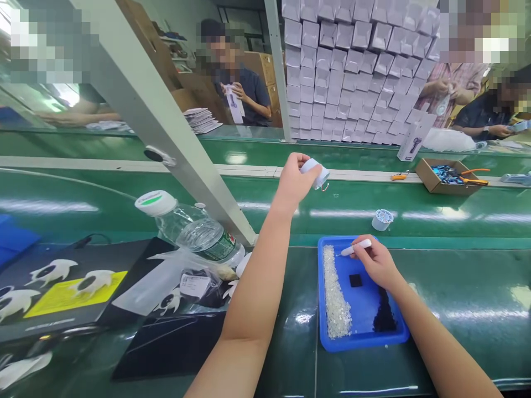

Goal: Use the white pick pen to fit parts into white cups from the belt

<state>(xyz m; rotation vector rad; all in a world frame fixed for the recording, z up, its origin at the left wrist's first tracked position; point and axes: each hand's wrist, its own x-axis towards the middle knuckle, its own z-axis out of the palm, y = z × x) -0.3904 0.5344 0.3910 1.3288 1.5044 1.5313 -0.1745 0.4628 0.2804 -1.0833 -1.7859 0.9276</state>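
My left hand [295, 179] lifts a small white part [315, 172] clear, while my right hand [375, 264] pinches a white pen tool [355, 247] over the blue tray [362, 338] to reach its clear beads [335, 298].

Open green belt [435, 207] runs past a small spool [382, 219]; a slanted metal post [166, 132] and a water bottle [194, 232] block the left side.

No legible text on anything.

Lighting: bright, probably overhead; white glare streaks on the glossy green surface [456, 309]. Edges bowed by wide-angle distortion; focus sharp.
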